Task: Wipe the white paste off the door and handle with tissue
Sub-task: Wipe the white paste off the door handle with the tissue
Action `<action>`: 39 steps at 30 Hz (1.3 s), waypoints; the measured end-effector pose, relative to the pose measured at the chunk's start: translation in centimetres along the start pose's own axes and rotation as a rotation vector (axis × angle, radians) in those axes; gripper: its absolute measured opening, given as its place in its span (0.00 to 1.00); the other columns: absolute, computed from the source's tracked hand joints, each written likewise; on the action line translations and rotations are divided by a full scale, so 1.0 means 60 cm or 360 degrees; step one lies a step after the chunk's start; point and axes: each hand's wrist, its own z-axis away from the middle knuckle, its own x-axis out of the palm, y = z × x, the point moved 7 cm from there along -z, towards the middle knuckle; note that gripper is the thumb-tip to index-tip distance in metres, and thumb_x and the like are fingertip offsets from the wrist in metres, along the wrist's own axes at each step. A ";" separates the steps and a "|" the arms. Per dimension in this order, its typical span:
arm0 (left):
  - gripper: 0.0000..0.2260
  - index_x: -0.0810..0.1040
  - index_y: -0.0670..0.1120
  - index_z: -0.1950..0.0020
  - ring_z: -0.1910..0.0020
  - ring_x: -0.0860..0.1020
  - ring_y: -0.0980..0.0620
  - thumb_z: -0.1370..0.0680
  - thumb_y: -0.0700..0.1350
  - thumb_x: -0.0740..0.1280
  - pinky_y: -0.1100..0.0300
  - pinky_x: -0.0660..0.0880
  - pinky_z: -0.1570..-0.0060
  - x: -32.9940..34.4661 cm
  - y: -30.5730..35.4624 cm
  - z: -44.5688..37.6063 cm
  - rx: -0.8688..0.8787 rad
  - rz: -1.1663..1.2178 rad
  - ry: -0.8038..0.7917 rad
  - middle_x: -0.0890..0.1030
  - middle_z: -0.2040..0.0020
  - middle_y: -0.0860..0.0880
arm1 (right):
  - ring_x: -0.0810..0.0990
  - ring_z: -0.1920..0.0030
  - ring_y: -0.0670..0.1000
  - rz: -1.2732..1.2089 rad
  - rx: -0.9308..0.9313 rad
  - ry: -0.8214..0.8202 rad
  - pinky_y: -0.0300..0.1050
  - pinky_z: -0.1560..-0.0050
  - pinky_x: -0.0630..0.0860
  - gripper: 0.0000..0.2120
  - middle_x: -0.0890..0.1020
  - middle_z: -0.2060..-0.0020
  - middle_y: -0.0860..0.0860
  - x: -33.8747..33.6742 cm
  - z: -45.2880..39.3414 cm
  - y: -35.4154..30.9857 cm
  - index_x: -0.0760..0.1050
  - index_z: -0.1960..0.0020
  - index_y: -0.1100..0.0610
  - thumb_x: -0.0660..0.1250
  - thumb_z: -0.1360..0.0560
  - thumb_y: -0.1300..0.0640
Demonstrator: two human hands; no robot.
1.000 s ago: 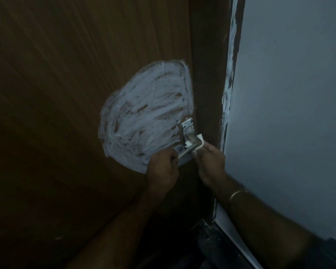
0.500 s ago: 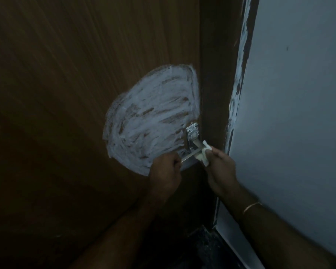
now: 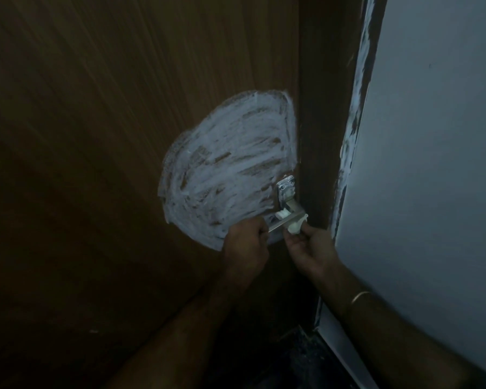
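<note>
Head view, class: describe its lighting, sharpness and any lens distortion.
Head view: dim throughout, the wooden door nearly black at lower left; the white paste and grey wall are brightest. The door frame bows, showing wide-angle distortion. Left hand, right hand and tissue look soft; no glare.

No text, label, brand, number or sign can be read anywhere.

Dim room, pale grey wall (image 3: 432,164) at right, paint-smeared dark frame edge (image 3: 357,108), dark floor (image 3: 300,357) below
</note>
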 end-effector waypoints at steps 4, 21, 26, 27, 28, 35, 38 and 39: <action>0.05 0.81 0.47 0.49 0.54 0.75 0.58 0.19 0.41 0.66 0.72 0.63 0.64 0.001 -0.003 -0.001 -0.0028 0.0001 0.0007 0.81 0.51 0.51 | 0.79 0.41 0.59 0.0080 -0.0045 0.0017 0.53 0.43 0.77 0.13 0.79 0.38 0.62 0.002 -0.001 -0.012 0.74 0.37 0.65 0.57 0.19 0.65; 0.05 0.81 0.51 0.49 0.59 0.74 0.63 0.20 0.42 0.67 0.71 0.65 0.62 0.009 -0.020 -0.005 -0.0088 0.0181 -0.0053 0.80 0.51 0.55 | 0.81 0.44 0.57 0.0492 -0.0278 -0.0025 0.47 0.51 0.82 0.10 0.83 0.46 0.59 -0.023 0.027 -0.026 0.76 0.42 0.63 0.58 0.19 0.66; 0.11 0.77 0.59 0.59 0.61 0.75 0.67 0.22 0.43 0.70 0.74 0.71 0.65 0.018 -0.045 -0.013 -0.0221 0.0358 -0.0051 0.78 0.60 0.61 | 0.83 0.47 0.54 0.1144 -0.0906 0.0190 0.48 0.50 0.83 0.09 0.83 0.48 0.55 -0.013 0.043 -0.073 0.80 0.48 0.58 0.68 0.25 0.68; 0.12 0.77 0.59 0.60 0.61 0.77 0.66 0.22 0.43 0.71 0.73 0.71 0.67 0.021 -0.050 -0.014 -0.0273 0.0402 -0.0055 0.79 0.60 0.61 | 0.83 0.50 0.51 0.1310 -0.1044 0.0242 0.47 0.49 0.82 0.09 0.84 0.51 0.52 -0.002 0.053 -0.071 0.80 0.51 0.55 0.70 0.26 0.68; 0.12 0.78 0.60 0.61 0.62 0.78 0.65 0.23 0.43 0.71 0.72 0.72 0.69 0.024 -0.057 -0.015 -0.0326 0.0456 -0.0062 0.81 0.60 0.60 | 0.83 0.53 0.47 0.1459 -0.1152 0.0268 0.44 0.49 0.81 0.10 0.83 0.55 0.48 0.008 0.062 -0.062 0.80 0.54 0.53 0.72 0.27 0.67; 0.20 0.81 0.63 0.66 0.62 0.79 0.72 0.24 0.37 0.70 0.79 0.71 0.70 0.026 -0.072 -0.013 -0.0411 0.0654 -0.0087 0.83 0.63 0.62 | 0.78 0.55 0.44 0.2281 -0.1747 0.0060 0.21 0.54 0.66 0.09 0.78 0.52 0.53 0.060 0.100 -0.052 0.83 0.45 0.60 0.70 0.24 0.64; 0.18 0.80 0.62 0.63 0.63 0.80 0.67 0.24 0.37 0.70 0.77 0.71 0.70 0.028 -0.072 -0.013 -0.0432 0.0664 -0.0065 0.82 0.59 0.62 | 0.75 0.51 0.49 0.2546 -0.1786 0.0101 0.28 0.51 0.66 0.10 0.74 0.49 0.54 0.073 0.102 -0.060 0.82 0.43 0.61 0.66 0.22 0.63; 0.17 0.81 0.60 0.63 0.64 0.81 0.65 0.25 0.37 0.71 0.76 0.72 0.71 0.029 -0.070 -0.012 -0.0432 0.0675 -0.0059 0.83 0.61 0.60 | 0.74 0.52 0.48 0.2670 -0.1790 -0.0006 0.29 0.48 0.67 0.10 0.74 0.48 0.54 0.078 0.107 -0.039 0.82 0.43 0.61 0.65 0.21 0.62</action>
